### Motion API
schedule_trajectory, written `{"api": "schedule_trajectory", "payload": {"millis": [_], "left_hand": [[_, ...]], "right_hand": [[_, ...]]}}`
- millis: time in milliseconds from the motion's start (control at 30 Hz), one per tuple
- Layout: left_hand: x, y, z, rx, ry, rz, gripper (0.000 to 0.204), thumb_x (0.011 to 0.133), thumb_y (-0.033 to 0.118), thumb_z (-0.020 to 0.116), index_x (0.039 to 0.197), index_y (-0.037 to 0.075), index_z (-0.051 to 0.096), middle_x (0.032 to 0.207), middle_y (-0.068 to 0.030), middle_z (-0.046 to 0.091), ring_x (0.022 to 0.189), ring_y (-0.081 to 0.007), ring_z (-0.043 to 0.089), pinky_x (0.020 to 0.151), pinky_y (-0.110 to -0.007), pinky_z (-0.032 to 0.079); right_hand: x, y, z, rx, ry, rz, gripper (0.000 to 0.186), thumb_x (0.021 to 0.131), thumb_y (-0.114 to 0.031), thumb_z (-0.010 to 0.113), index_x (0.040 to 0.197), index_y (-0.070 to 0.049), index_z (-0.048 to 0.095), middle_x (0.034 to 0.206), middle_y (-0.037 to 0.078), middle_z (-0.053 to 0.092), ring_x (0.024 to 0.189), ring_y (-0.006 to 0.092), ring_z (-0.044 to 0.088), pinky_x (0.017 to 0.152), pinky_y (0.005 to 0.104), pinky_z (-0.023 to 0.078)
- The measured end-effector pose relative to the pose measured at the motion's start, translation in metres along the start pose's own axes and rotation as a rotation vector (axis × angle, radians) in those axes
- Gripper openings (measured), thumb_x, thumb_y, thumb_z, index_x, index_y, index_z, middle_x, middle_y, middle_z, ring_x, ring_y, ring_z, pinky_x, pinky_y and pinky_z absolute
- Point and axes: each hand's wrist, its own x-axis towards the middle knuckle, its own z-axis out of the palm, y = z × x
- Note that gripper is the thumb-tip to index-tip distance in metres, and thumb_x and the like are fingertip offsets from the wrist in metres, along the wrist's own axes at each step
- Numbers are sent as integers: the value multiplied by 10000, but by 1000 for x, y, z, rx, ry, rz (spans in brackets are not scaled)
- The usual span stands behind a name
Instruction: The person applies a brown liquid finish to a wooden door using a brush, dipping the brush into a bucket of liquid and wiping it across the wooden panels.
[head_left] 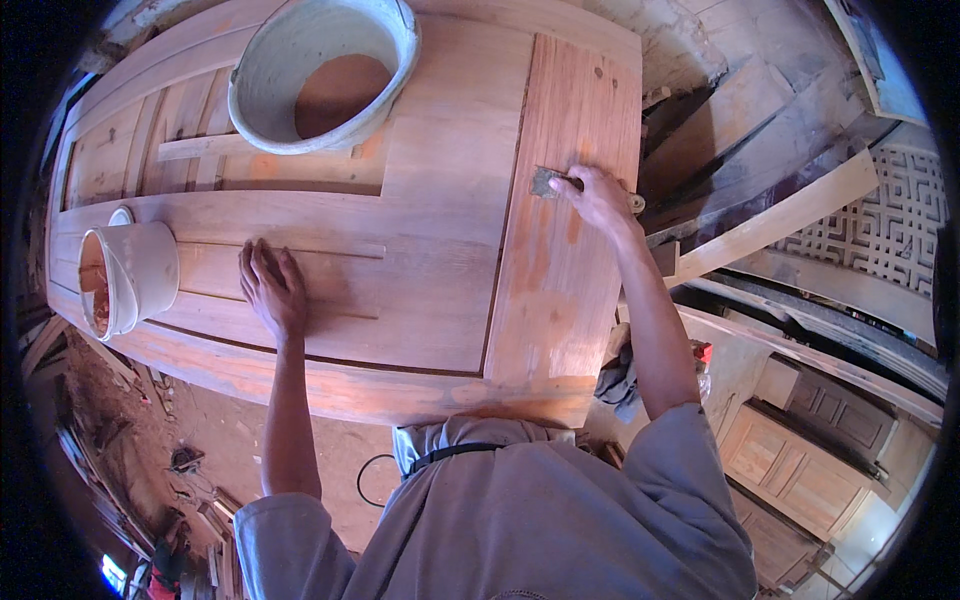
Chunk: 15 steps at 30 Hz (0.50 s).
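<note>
A wooden panelled door (440, 250) lies flat in front of me, with orange-tinted patches on the board along its right end. My right hand (595, 200) grips a small flat putty knife (544, 180) against that board, near the right edge. My left hand (272, 282) rests on the lower panel, fingers spread and slightly bent, holding nothing. Left of it lies a white plastic pail (150, 270) on its side or tilted, I cannot tell which, with reddish material inside. A large grey bucket (260, 80) with brown contents stands at the top.
Long boards (770, 220) lean at the right beside a patterned lattice panel (850, 210). Lower right are more panelled doors (790, 460) and some dark cloth (620, 385). Scrap timber (90, 440) and a thin cable loop (362, 480) are on the dirt floor below the door.
</note>
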Motion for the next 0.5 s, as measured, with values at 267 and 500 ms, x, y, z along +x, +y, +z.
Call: {"api": "schedule_trajectory", "payload": {"millis": [267,500], "left_hand": [[1,3,-3,19,-11,-8,512,986,351,510,1351,-7,477,1423,-215,462,1328,-394,421,1102,-500,322],[0,3,-2,15,-7,-14,485,982,334,515,1351,21,485,1426,-201,464,1332,-387,419,1101,-500,324]], "right_hand": [[8,9,-22,-63,120,65,471,909,-544,601,1042,-100,690,930,165,711,918,350,683,808,465,512],[21,-6,-10,-93,-25,56,536,899,-567,606,1043,-56,684,978,186,696,956,350,672,836,459,495]]}}
